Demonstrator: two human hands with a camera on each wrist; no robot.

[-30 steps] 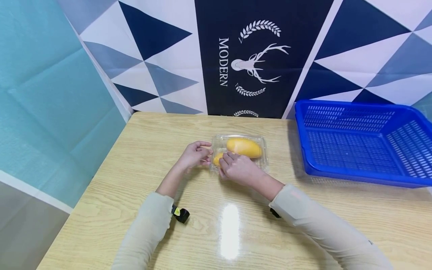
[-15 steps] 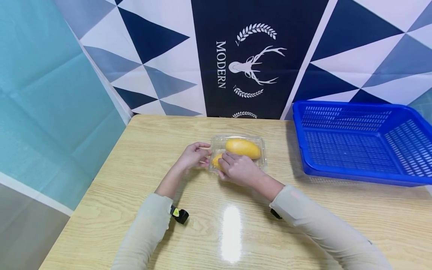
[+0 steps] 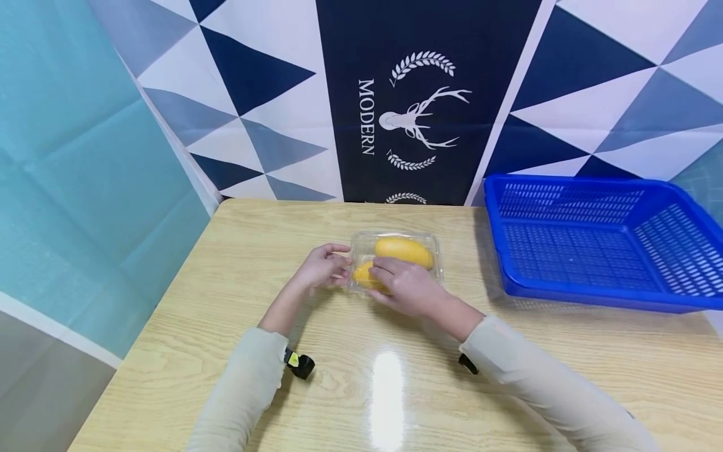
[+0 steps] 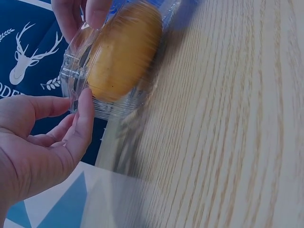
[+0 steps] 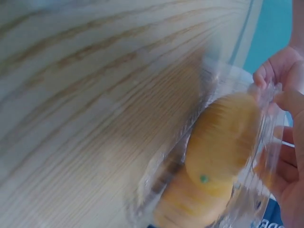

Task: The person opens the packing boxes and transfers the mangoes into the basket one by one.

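Observation:
Two yellow mangoes lie in a clear plastic clamshell container (image 3: 364, 243) on the table. The far mango (image 3: 403, 251) shows whole under the lid; fingers partly cover the near mango (image 3: 363, 275). My left hand (image 3: 320, 269) pinches the container's left edge, with thumb and fingers at its rim in the left wrist view. Over the near side lies my right hand (image 3: 413, 289), fingers bent across the lid and thumb at the front edge. In the right wrist view a mango (image 5: 223, 137) with a small green spot shows through the plastic.
A blue perforated basket (image 3: 593, 294) stands on the right of the wooden table (image 3: 271, 232). A patterned cloth with a deer print (image 3: 418, 119) hangs behind the back edge. A turquoise sheet (image 3: 101, 157) covers the left side.
The head view has tilted up slightly. My right hand has shifted a little to the right on the lid, showing more of the near mango. My left hand stays at the container's left edge.

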